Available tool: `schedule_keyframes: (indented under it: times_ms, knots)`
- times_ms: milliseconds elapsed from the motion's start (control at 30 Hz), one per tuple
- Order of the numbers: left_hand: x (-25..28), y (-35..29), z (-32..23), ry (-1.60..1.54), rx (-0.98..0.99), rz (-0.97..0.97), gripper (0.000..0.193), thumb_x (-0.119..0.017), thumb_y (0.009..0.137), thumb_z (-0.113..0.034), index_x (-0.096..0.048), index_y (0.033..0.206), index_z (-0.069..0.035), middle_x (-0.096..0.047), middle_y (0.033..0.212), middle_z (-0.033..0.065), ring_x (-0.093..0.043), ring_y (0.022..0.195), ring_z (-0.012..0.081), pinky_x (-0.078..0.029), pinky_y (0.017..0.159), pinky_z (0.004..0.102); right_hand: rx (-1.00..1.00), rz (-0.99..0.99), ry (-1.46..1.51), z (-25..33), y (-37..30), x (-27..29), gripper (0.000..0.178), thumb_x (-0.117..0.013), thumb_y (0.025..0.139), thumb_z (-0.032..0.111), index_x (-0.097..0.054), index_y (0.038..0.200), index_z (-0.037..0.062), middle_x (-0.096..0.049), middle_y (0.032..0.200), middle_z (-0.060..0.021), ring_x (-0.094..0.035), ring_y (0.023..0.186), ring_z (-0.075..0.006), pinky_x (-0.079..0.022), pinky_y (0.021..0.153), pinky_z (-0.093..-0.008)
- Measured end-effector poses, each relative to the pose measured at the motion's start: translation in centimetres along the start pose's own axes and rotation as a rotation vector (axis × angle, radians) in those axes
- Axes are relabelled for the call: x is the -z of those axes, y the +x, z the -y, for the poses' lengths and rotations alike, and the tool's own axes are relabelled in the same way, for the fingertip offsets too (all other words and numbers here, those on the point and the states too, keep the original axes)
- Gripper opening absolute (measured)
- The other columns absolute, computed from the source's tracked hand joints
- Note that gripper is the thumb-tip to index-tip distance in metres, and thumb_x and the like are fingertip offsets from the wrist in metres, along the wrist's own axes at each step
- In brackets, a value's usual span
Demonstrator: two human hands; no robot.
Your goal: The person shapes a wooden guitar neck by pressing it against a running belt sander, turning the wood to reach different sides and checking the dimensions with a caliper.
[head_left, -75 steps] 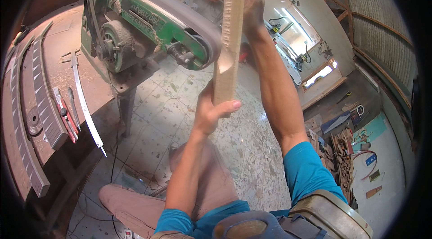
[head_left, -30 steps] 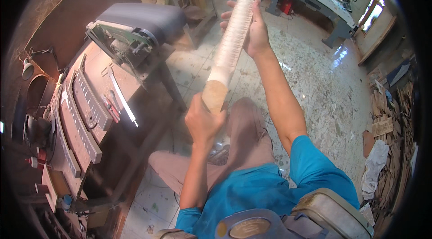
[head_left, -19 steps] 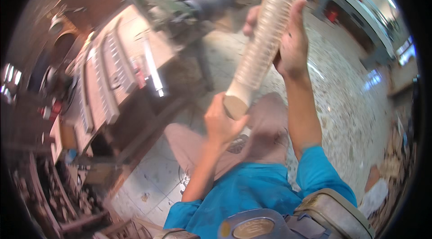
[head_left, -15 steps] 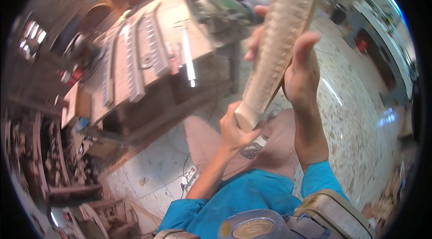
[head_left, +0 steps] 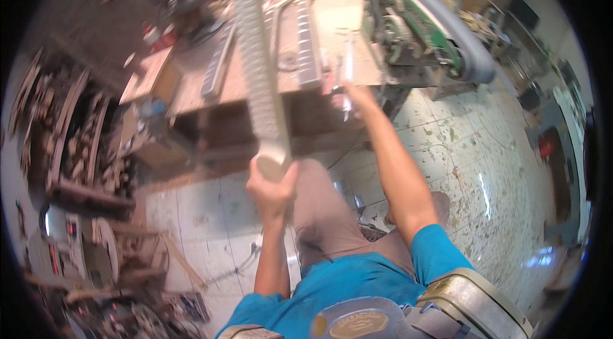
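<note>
My left hand (head_left: 273, 189) grips the squared lower end of a long pale wooden piece (head_left: 260, 64), its fingers wrapped round it. The piece stands nearly upright, leaning slightly left. A row of scalloped ridges runs along its face, and its top passes out of view. My right arm stretches to the workbench's front edge. There my right hand (head_left: 350, 100) is at a slim silvery-white tool (head_left: 348, 64), beside a small red item (head_left: 327, 74). Motion smears its fingers, so a grip on either cannot be made out.
On the workbench (head_left: 357, 13) lie long curved wooden pieces (head_left: 308, 51) with rows of light marks. A green belt sander (head_left: 408, 26) stands at its right end. A wooden box (head_left: 150, 77) sits at the left, near a rack of wood pieces (head_left: 70, 134). Tiled floor (head_left: 472, 147) shows debris.
My right hand has left the wooden piece and reached forward to the bench edge. My left hand has carried the piece leftward and made it more upright. The view has turned left.
</note>
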State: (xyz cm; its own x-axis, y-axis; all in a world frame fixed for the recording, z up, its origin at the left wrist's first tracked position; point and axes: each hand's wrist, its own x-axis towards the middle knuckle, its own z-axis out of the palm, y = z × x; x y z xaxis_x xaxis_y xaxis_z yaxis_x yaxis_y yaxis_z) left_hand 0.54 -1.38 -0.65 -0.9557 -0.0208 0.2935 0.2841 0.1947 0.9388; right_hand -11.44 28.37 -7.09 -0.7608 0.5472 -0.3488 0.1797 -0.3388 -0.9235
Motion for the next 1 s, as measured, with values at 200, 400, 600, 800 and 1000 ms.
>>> schedule_keyframes:
  times_ms: [200,400,600,800,1000]
  knots:
    - [-0.3,1.2,1.2,-0.113,0.027,0.043,0.044,-0.089,0.076,-0.023,-0.07,0.106,0.003,-0.076,0.089,0.0129,-0.07,0.08,0.0176,-0.056,0.076,0.0334,0.281,-0.23,-0.408,1.1,0.4,4.3,0.024,-0.056,0.103,0.022,-0.069,0.096,0.0022,-0.066,0.07,-0.0062,-0.057,0.049,-0.0178,-0.04,0.044,-0.0334]
    - [0.1,0.6,1.1,-0.105,0.016,0.085,0.045,-0.088,0.076,-0.024,-0.07,0.106,0.004,-0.076,0.089,0.0128,-0.071,0.08,0.0167,-0.056,0.075,0.0326,0.554,-0.045,-0.224,-1.3,-7.5,6.8,0.028,-0.052,0.109,0.028,-0.064,0.096,0.0063,-0.056,0.064,0.0018,-0.045,0.046,-0.0072,-0.036,0.042,-0.028]
    - [-0.9,0.6,0.4,-0.317,0.0,0.223,0.052,-0.085,0.074,-0.025,-0.068,0.113,0.005,-0.072,0.089,0.0086,-0.066,0.079,0.0135,-0.053,0.073,0.0293,0.568,0.115,-0.121,1.6,-16.5,6.9,0.024,-0.059,0.108,0.032,-0.059,0.104,0.008,-0.05,0.065,0.0046,-0.039,0.047,-0.001,-0.03,0.041,-0.0193]
    - [-1.4,0.0,-1.8,-0.554,0.089,0.409,0.066,-0.08,0.072,-0.032,-0.062,0.12,0.009,-0.062,0.078,0.0043,-0.058,0.061,0.0105,-0.048,0.056,0.0249,0.654,0.136,-0.198,5.4,-20.1,8.9,0.026,-0.064,0.106,0.031,-0.061,0.1,0.0063,-0.045,0.072,0.0103,-0.035,0.062,0.0,-0.027,0.054,-0.0202]
    - [-2.4,-0.4,-2.6,-0.621,0.1,0.499,0.069,-0.078,0.073,-0.038,-0.061,0.12,0.01,-0.058,0.072,0.0048,-0.057,0.055,0.0115,-0.046,0.051,0.0255,0.817,0.147,-0.554,7.2,-20.5,9.8,0.04,-0.061,0.106,0.038,-0.062,0.13,0.0052,-0.055,0.074,0.0024,-0.046,0.066,-0.008,-0.039,0.061,-0.0283]
